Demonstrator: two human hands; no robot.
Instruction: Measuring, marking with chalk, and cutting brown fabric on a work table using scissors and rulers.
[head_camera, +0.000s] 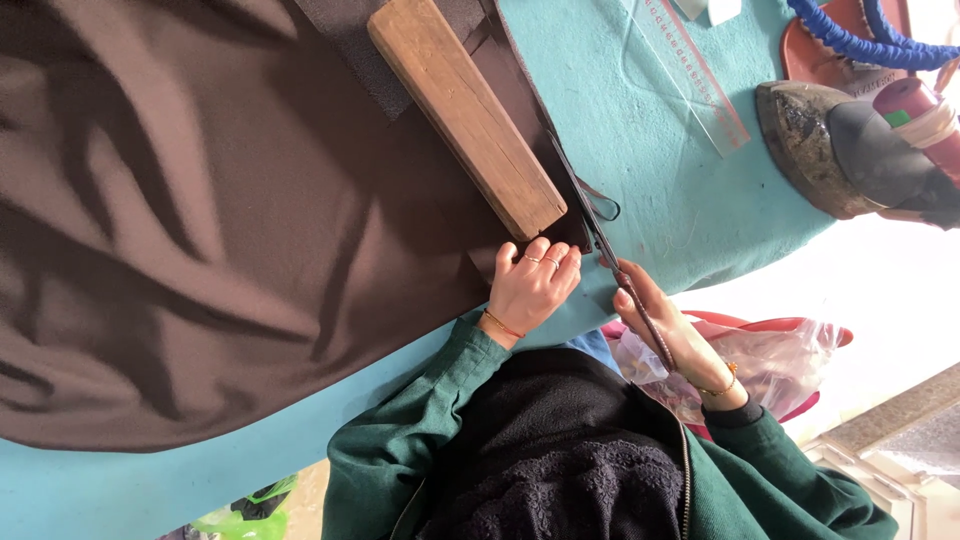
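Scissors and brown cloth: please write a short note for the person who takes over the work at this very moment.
Left hand: flat on the brown cloth, just below the wooden block that weighs it down.
Right hand: holds the scissors, blades along the cloth's edge on the turquoise table.
Done: how far the cut has gone cannot be told.
Left: the edge beside the block looks uncut.
Nearby: clear ruler, iron.

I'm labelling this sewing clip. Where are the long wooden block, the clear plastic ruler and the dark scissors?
long wooden block (465, 112), head view, middle of its top face
clear plastic ruler (692, 72), head view, mid-length
dark scissors (592, 222), head view, blades
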